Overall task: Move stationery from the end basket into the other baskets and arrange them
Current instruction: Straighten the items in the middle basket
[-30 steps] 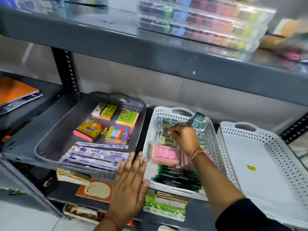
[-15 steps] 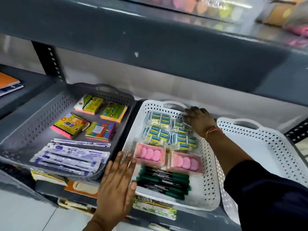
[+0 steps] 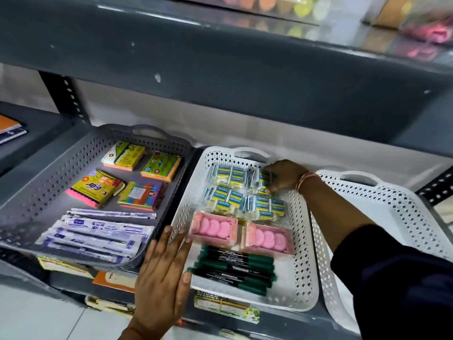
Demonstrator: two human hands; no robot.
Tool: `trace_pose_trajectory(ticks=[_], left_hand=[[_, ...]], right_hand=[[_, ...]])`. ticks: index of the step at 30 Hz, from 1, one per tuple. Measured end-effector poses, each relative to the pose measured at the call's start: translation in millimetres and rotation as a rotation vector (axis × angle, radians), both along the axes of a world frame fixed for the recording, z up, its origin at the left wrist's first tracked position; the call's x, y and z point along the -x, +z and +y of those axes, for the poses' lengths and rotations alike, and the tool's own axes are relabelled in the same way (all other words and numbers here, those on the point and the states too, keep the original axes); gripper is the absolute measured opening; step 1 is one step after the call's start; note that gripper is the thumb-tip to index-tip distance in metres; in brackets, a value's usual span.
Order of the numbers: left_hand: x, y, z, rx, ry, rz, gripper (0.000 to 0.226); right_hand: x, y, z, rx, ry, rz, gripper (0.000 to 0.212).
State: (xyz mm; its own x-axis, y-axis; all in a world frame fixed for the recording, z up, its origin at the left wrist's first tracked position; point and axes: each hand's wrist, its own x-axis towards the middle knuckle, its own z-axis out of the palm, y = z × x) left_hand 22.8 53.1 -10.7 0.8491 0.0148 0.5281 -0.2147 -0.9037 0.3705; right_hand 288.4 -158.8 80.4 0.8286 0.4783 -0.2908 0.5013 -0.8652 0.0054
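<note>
A white perforated basket (image 3: pixel 302 244) in the middle holds blue-and-yellow eraser packs (image 3: pixel 232 198), two pink eraser boxes (image 3: pixel 215 228) and green markers (image 3: pixel 235 268). My right hand (image 3: pixel 285 176) reaches to its back right corner, fingers curled onto an eraser pack (image 3: pixel 263 179) there. My left hand (image 3: pixel 161 278) lies flat with its fingers against the basket's front left rim and holds nothing. To the left, a grey basket (image 3: pixel 46 190) holds sticky-note pads (image 3: pixel 95 187) and wrapped pen packs (image 3: pixel 93 238). The white end basket (image 3: pixel 404 212) on the right shows only a bare floor; my sleeve hides its front part.
A grey shelf board (image 3: pixel 220 69) hangs low over the baskets, with blurred boxes of coloured items on top. Price labels (image 3: pixel 225 307) stick to the shelf's front edge. An orange notebook (image 3: pixel 7 125) lies on the neighbouring shelf at far left.
My right hand has moved from the middle of the white basket to its back right corner with an eraser pack. The view has come closer and lower. My left hand stays at the rim.
</note>
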Motion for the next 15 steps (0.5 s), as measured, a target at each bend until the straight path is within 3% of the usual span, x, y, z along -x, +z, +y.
trace_pose_trajectory(ticks=[15], left_hand=[[3,2,1,-0.055,0.017,0.031,0.057]], right_hand=[[3,-16,2,0.003,-0.072,0.049,0.073]])
